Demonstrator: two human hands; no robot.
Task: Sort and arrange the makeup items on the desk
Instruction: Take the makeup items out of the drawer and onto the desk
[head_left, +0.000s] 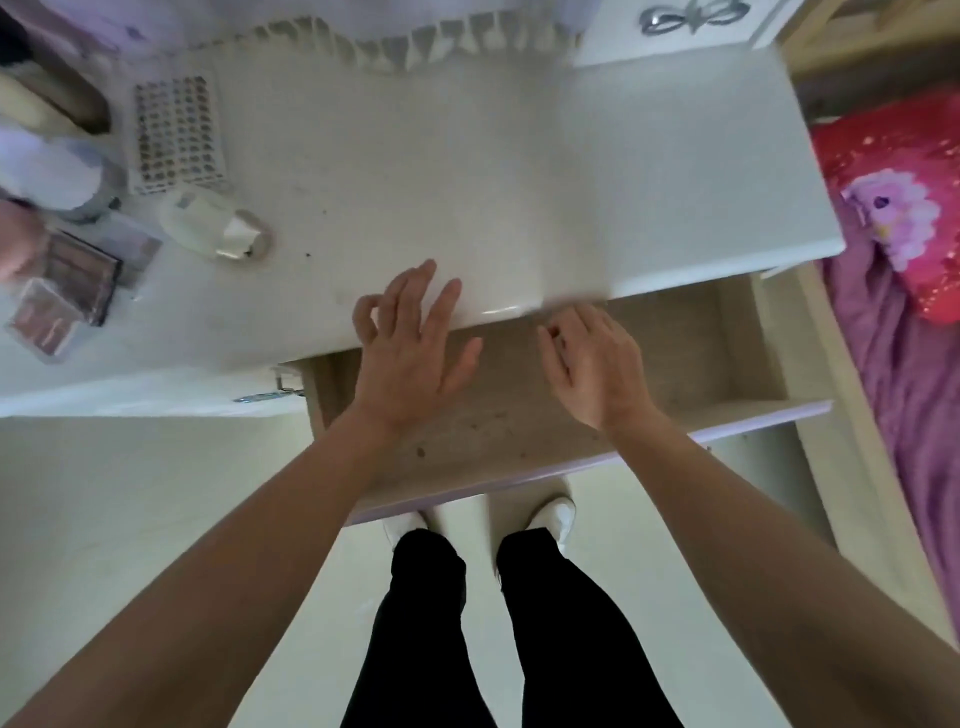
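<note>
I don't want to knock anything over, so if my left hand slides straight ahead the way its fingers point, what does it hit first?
Nothing nearby: the left hand points across bare white desk top. First in line looks like the fringed white cloth at the back, though depth is unclear.

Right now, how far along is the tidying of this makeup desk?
Early, it seems. Done: the drawer stands pulled out, its visible part bare of items. In hand: nothing; the left hand and right hand hover empty at the desk's front edge. Left: the palettes, the tipped white bottle and the grid tray lie clustered at the desk's left end.
</note>
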